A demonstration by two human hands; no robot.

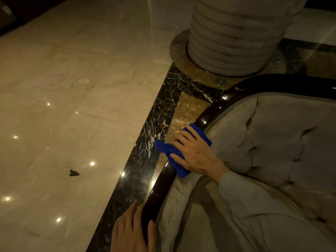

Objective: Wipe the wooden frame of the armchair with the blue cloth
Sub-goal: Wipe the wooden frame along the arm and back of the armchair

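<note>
Left hand (131, 231) lay nearest the lens, at the bottom edge, wrapped over the frame (163, 180): fingers down the outer side, thumb curled over the top toward the upholstery (283, 135). Grip closed around the rail, holding it.

Frame was a dark, glossy wooden rail, curving from bottom centre up and right around the chair back. Light spots reflected along it.

Further up the rail, right hand (195, 153) pressed the cloth (171, 151) flat on the frame's top. Fingers spread and fairly straight, lying over the cloth, not pinching it. Beige sleeve (254, 206) ran from the wrist to the lower right.

Cloth was blue, bunched, draped over the rail about midway along its visible curve. One fold stuck out left past the fingertips, another showed above the hand, a third hung below the thumb side on the rail.

Upholstery was beige, tufted, filling the right side inside the frame.

Floor (72, 106) was polished pale marble, ceiling lights reflected as bright dots. Small dark scrap (74, 173) lay on it, well left of the chair. Dark veined band (145, 155) ran diagonally beside the frame, with a brown inlay (187, 110) next to it.

Ribbed pale column (234, 33) stood behind the chair on a round base (192, 70) with bolts.
</note>
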